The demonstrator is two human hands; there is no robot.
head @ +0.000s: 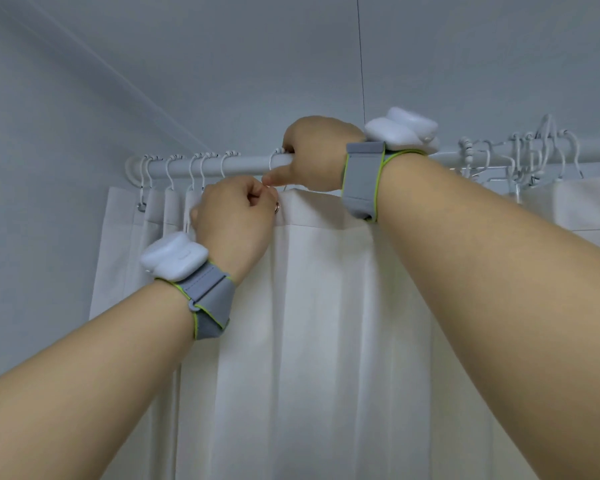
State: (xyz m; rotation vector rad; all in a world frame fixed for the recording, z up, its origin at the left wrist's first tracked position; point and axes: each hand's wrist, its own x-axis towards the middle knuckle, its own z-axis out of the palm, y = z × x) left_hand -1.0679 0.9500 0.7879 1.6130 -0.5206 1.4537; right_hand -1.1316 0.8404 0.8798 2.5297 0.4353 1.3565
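Observation:
A white shower curtain (326,306) hangs below a white rod (246,164) that crosses the view. My left hand (236,220) pinches the curtain's top edge beside a metal eyelet (277,207). My right hand (316,150) is curled over the rod and holds a white hook (273,161) that hangs from it, thumb pointing down towards the left hand. Both wrists wear grey straps with white devices.
Several white hooks (191,168) to the left on the rod hold hung curtain folds. More hooks (520,154) hang bunched on the rod at the right. A pale wall and ceiling lie behind, with the rod's end mount (132,168) on the left wall.

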